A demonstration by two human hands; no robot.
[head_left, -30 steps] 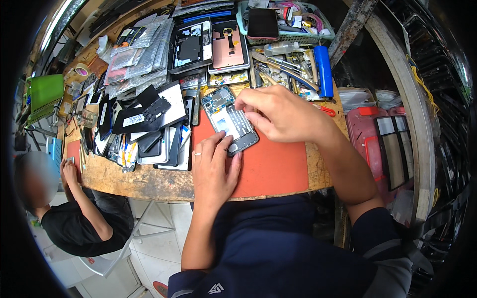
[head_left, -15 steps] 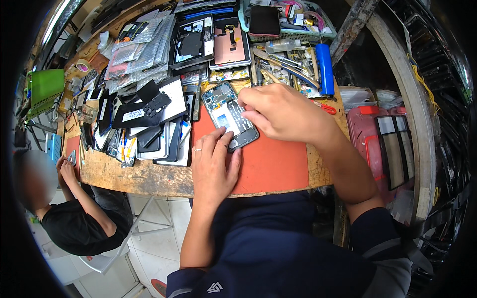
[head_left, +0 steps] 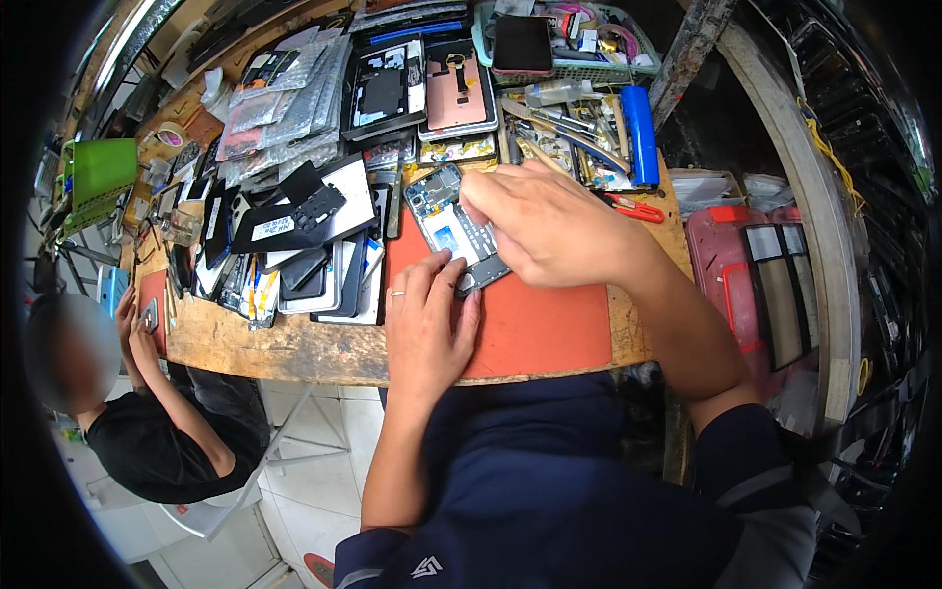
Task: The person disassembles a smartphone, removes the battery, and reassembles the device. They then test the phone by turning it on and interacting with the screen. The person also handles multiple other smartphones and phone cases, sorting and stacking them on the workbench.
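Observation:
An opened smartphone (head_left: 447,234) lies at a slant on the orange-red mat (head_left: 549,339), its back off and its circuit board and battery bare. Two fingertips of my left hand (head_left: 428,314) press on its lower left part, with the thumb by its bottom end, holding it against the mat. My right hand (head_left: 549,221) is closed over the phone's right side, finger and thumb pinched together. Whatever the pinch holds is hidden behind the knuckles. A slim metal tool (head_left: 394,204) rests beside the phone's upper left.
Phone parts and covers (head_left: 314,236) are piled to the left. Behind are bubble-wrapped packets (head_left: 285,108), a green basket (head_left: 579,69), hand tools (head_left: 579,128) and a blue cylinder (head_left: 640,135). A red-handled tool (head_left: 636,208) lies right. Another person (head_left: 167,432) sits far left.
My right hand has turned over the phone's right side, its fingers a little further left. The left hand stays on the phone. The whole view has shifted slightly.

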